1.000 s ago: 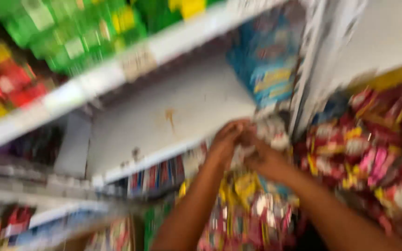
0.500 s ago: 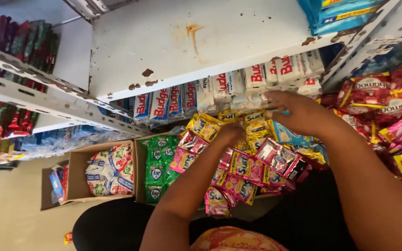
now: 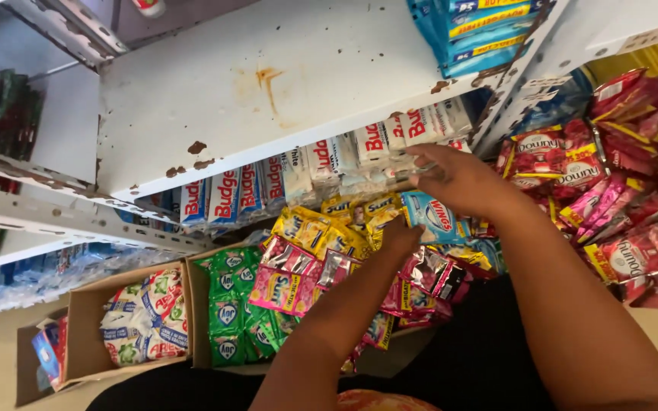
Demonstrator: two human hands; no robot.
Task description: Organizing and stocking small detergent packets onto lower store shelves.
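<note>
The right hand (image 3: 462, 179), just right of the frame's centre, is pinched together on a strip of clear white sachets (image 3: 390, 171) that runs left along the shelf edge. The left hand (image 3: 399, 236) sits just below it at centre, pushed into a heap of yellow, pink and blue sachets (image 3: 329, 251); whether its fingers are apart or closed on anything cannot be told, since the heap hides them. Too many sachets overlap there to count. Above, a rusty white shelf (image 3: 268, 91) fills the upper middle, with a row of about eight white-and-blue packets (image 3: 268, 179) under its edge. At lower left stand two cardboard boxes (image 3: 85, 320), one with white packs, one smaller. Green packs (image 3: 230, 316) lie beside them. Red packets (image 3: 618, 198) crowd the right edge
</note>
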